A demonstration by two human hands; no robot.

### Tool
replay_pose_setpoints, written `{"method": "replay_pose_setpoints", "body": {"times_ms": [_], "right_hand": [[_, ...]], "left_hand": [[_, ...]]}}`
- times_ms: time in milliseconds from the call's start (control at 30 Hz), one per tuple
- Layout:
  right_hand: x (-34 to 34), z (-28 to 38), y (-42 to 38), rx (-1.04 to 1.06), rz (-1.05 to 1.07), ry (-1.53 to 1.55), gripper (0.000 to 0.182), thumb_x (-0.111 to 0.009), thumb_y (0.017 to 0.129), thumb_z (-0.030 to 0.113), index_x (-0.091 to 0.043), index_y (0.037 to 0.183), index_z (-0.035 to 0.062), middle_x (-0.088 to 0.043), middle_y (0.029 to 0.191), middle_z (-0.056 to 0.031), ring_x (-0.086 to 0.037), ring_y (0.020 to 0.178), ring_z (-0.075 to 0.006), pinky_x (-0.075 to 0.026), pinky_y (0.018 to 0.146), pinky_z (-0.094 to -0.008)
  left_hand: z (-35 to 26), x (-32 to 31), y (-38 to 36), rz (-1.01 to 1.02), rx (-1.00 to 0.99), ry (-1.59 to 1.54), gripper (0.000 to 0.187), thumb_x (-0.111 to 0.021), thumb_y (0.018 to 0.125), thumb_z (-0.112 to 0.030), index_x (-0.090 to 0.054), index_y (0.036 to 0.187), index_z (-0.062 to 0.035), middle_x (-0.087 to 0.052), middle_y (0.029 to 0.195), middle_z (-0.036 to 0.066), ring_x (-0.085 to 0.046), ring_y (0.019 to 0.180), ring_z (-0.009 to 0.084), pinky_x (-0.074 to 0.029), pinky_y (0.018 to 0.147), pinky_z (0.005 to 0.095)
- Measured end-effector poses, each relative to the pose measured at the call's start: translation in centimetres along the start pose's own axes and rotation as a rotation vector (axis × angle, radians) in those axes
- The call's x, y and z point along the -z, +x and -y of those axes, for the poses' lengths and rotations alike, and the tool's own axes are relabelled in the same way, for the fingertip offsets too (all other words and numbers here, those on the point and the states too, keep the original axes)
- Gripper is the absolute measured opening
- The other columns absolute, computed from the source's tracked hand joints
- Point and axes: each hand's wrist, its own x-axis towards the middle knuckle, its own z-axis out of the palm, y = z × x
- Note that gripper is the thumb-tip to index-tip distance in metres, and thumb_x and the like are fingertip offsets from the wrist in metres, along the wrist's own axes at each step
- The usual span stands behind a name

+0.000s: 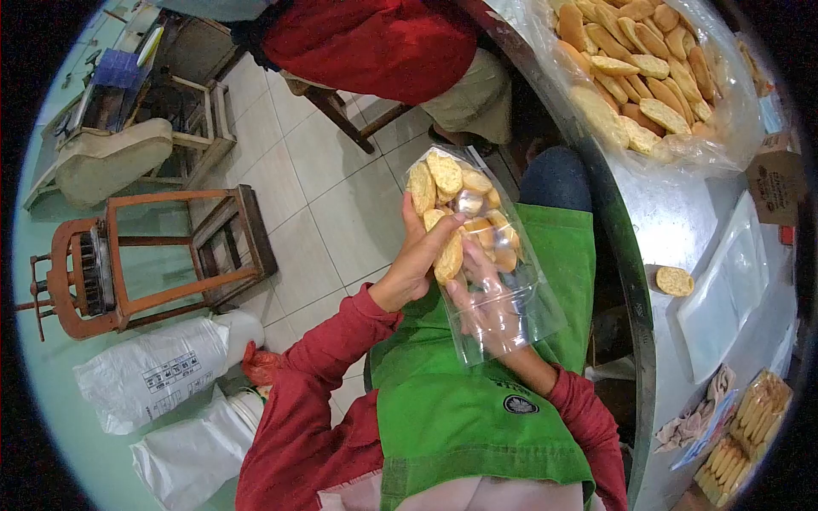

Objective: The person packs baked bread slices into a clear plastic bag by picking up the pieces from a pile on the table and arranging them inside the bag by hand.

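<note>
A clear plastic bag (520, 294) partly filled with toasted bread slices (445, 173) is held over the green apron. My left hand (417, 260) wraps round the bag's side, thumb on top, pressing against the slices. Behind the clear film near the bag's empty end lies my right hand (486, 307), its fingers bent and touching the bag from beneath. To the right, on the metal table, a large open plastic bag (733, 128) holds several bread pieces (652, 81). One loose slice (675, 281) lies nearer on the table.
Flat clear bags (724, 289), a cloth (699, 409) and packed bread (741, 434) lie on the metal table (635, 200). A box (775, 179) stands at its far side. Another person in red (366, 47) sits ahead. A wooden-framed machine (170, 255) and white sacks (158, 366) are at left.
</note>
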Motion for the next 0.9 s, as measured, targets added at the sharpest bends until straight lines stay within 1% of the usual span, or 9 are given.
{"method": "replay_pose_setpoints", "body": {"times_ms": [300, 433, 500, 600, 667, 733, 767, 867, 900], "right_hand": [[0.2, -0.6, -0.6, 0.064, 0.063, -0.082, 0.065, -0.057, 0.092, 0.014, -0.024, 0.147, 0.0026, -0.038, 0.144, -0.0231, -0.038, 0.134, -0.0316, -0.032, 0.108, -0.0377], [0.4, 0.3, -1.7, 0.073, 0.065, 0.016, 0.067, -0.053, 0.092, 0.005, -0.018, 0.149, 0.0030, -0.035, 0.147, -0.0226, -0.042, 0.132, -0.0318, -0.036, 0.105, -0.0383], [2.2, 2.2, -3.4, -0.038, 0.163, -0.082, 0.067, -0.053, 0.092, 0.003, -0.019, 0.150, 0.0070, -0.042, 0.141, -0.0228, -0.052, 0.121, -0.0313, -0.043, 0.098, -0.0380], [6.2, 5.1, -6.2, -0.160, 0.298, -0.241, 0.061, -0.057, 0.092, 0.008, -0.030, 0.146, 0.0092, -0.050, 0.135, -0.0206, -0.061, 0.109, -0.0279, -0.049, 0.089, -0.0359], [10.6, 6.4, -8.5, -0.026, 0.412, -0.439, 0.055, -0.060, 0.092, 0.012, -0.039, 0.142, 0.0099, -0.055, 0.130, -0.0184, -0.065, 0.101, -0.0250, -0.051, 0.084, -0.0342], [15.1, 10.4, -11.2, -0.228, 0.137, -0.373, 0.043, -0.061, 0.091, 0.021, -0.054, 0.131, 0.0063, -0.064, 0.116, -0.0123, -0.066, 0.095, -0.0200, -0.051, 0.084, -0.0331], [17.1, 10.5, -13.5, -0.214, -0.244, -0.189, 0.039, -0.060, 0.091, 0.015, -0.055, 0.129, 0.0041, -0.065, 0.115, -0.0097, -0.065, 0.092, -0.0184, -0.049, 0.086, -0.0314], [29.1, 6.5, -21.8, -0.065, -1.278, -0.691, 0.041, -0.054, 0.093, 0.013, -0.050, 0.132, 0.0013, -0.055, 0.130, -0.0151, -0.054, 0.115, -0.0252, -0.044, 0.095, -0.0342], [32.3, 5.2, -24.8, -0.329, -1.389, -1.203, 0.044, -0.052, 0.094, 0.015, -0.046, 0.135, 0.0008, -0.053, 0.131, -0.0189, -0.054, 0.114, -0.0306, -0.043, 0.096, -0.0372]], "left_hand": [[0.7, -0.1, 0.1, -0.035, -0.013, -0.038, 0.094, -0.057, 0.082, -0.012, 0.010, 0.148, -0.0133, -0.031, 0.137, 0.018, -0.044, 0.120, 0.0296, -0.047, 0.095, 0.0399], [0.9, -0.4, 0.2, -0.046, -0.015, -0.104, 0.093, -0.056, 0.080, -0.009, 0.008, 0.148, -0.0125, -0.031, 0.136, 0.018, -0.044, 0.121, 0.0306, -0.047, 0.095, 0.0411], [1.2, -0.1, 0.4, -0.050, -0.031, -0.088, 0.091, -0.055, 0.081, -0.011, 0.007, 0.148, -0.0135, -0.031, 0.137, 0.018, -0.044, 0.121, 0.0316, -0.047, 0.095, 0.0427], [1.5, 0.3, 0.8, -0.027, -0.041, -0.117, 0.090, -0.053, 0.082, -0.011, 0.007, 0.148, -0.0155, -0.032, 0.138, 0.017, -0.045, 0.121, 0.0324, -0.047, 0.096, 0.0454], [1.3, 0.2, 0.6, 0.001, -0.017, -0.131, 0.089, -0.052, 0.082, -0.011, 0.008, 0.148, -0.0171, -0.032, 0.138, 0.017, -0.045, 0.122, 0.0328, -0.046, 0.097, 0.0478], [0.9, -0.7, 0.3, -0.049, -0.001, -0.150, 0.079, -0.051, 0.081, -0.012, -0.005, 0.146, -0.0154, -0.036, 0.134, 0.014, -0.045, 0.123, 0.0305, -0.044, 0.101, 0.0454], [0.7, -0.9, 0.3, -0.076, 0.003, -0.158, 0.075, -0.050, 0.080, -0.012, -0.012, 0.145, -0.0146, -0.038, 0.133, 0.012, -0.044, 0.123, 0.0293, -0.042, 0.102, 0.0443], [0.8, -0.9, 0.6, -0.102, 0.009, -0.178, 0.069, -0.049, 0.080, -0.012, -0.018, 0.142, -0.0137, -0.040, 0.131, 0.012, -0.046, 0.122, 0.0287, -0.043, 0.101, 0.0450], [0.7, -0.9, 0.7, -0.116, 0.009, -0.174, 0.068, -0.048, 0.080, -0.013, -0.019, 0.141, -0.0135, -0.041, 0.131, 0.012, -0.047, 0.122, 0.0288, -0.043, 0.101, 0.0450]]}}
